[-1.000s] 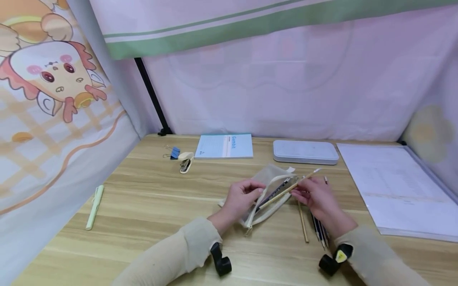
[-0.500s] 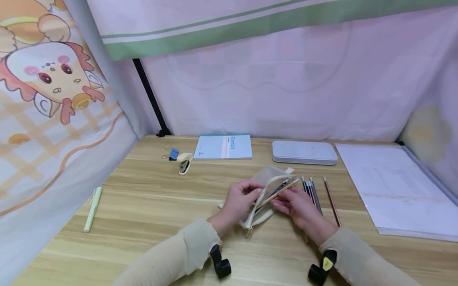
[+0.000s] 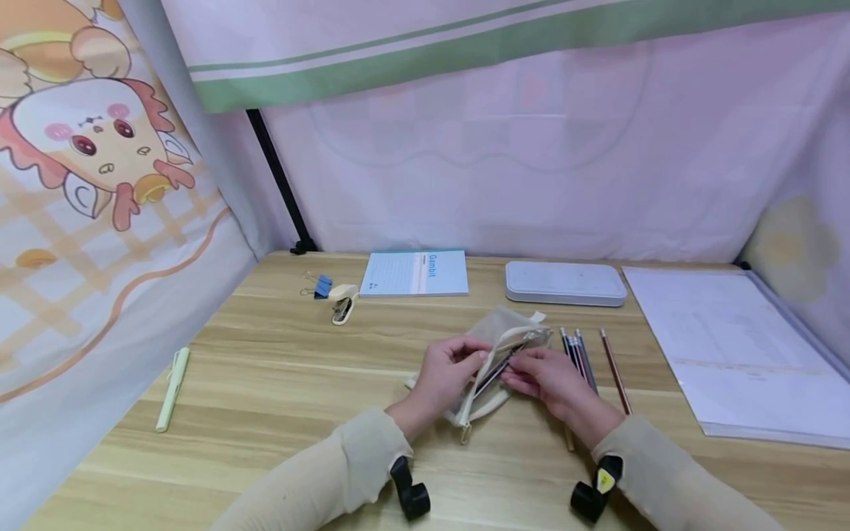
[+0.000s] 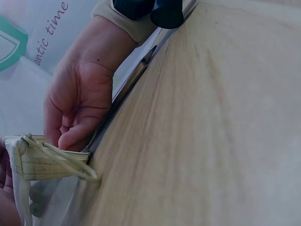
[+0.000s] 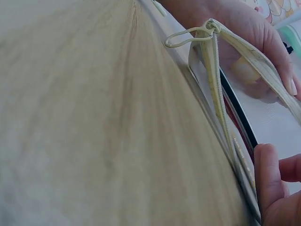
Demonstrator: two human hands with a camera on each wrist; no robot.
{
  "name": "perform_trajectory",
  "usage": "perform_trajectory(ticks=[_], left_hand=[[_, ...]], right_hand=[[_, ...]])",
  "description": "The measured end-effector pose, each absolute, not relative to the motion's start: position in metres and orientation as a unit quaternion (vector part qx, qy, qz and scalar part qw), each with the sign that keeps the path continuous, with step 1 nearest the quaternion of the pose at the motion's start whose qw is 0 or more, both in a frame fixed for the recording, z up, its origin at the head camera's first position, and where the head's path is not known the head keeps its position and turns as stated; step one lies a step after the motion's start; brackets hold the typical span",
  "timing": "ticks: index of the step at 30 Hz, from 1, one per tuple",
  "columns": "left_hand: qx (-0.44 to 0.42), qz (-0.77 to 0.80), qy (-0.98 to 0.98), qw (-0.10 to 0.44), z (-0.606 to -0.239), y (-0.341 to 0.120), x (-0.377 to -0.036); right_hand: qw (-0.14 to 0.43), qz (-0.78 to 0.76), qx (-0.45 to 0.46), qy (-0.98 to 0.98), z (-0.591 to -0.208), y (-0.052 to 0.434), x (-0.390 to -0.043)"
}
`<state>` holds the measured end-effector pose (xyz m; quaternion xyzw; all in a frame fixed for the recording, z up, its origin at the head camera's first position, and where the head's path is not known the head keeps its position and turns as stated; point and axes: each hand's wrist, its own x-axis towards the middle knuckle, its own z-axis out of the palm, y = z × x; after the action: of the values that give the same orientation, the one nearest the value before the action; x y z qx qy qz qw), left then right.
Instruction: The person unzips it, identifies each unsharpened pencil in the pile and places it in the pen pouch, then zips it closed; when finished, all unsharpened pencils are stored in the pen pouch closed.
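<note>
While the left hand (image 3: 443,369) pinched the upper lip of a pale cream mesh pencil pouch with a zip (image 3: 499,352) and held its mouth agape, the right hand (image 3: 547,380) had its fingertips closed on a slim tan wooden pencil (image 3: 514,345) already mostly inside the pouch. The pouch lay on the light wood-grain desk (image 3: 279,383) between the two hands, just in front of the person. It looked soft and floppy, likely to sag shut unless held at the stiffer zip edge; the pencil seemed light and rigid, easiest to steer from its rear end. In the right wrist view, the looped cream zip cord (image 5: 188,36) dangled at the pouch's near corner.

Just right of the right hand lay a row of dark and reddish pencils (image 3: 587,358). Farther back sat a flat white rounded case (image 3: 564,282) and a pale blue notebook (image 3: 415,273), with a small cream stapler (image 3: 343,301) and a blue binder clip (image 3: 322,285) to the left. A pale green pen (image 3: 172,389) rested near the left edge, and a clear folder of papers (image 3: 744,346) at far right.
</note>
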<state>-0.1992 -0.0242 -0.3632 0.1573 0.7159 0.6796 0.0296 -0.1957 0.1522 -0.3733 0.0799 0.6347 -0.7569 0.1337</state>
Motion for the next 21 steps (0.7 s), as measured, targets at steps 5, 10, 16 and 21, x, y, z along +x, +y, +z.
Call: perform_trajectory(ticks=[5, 10, 16, 21], left_hand=[[0.154, 0.683, 0.713, 0.019, -0.372, -0.024, -0.205], [0.149, 0.681, 0.717, 0.014, -0.372, -0.025, -0.204], [0.138, 0.677, 0.723, 0.016, -0.372, -0.028, -0.205], [0.137, 0.677, 0.723, 0.017, -0.364, -0.03, -0.201]], right_hand=[[0.118, -0.732, 0.069, 0.668, -0.367, 0.158, -0.195], [0.105, -0.675, 0.036, 0.73, -0.361, 0.171, -0.193], [0.073, -0.57, 0.005, 0.818, -0.356, 0.187, -0.19], [0.048, -0.434, -0.008, 0.9, -0.356, 0.199, -0.19]])
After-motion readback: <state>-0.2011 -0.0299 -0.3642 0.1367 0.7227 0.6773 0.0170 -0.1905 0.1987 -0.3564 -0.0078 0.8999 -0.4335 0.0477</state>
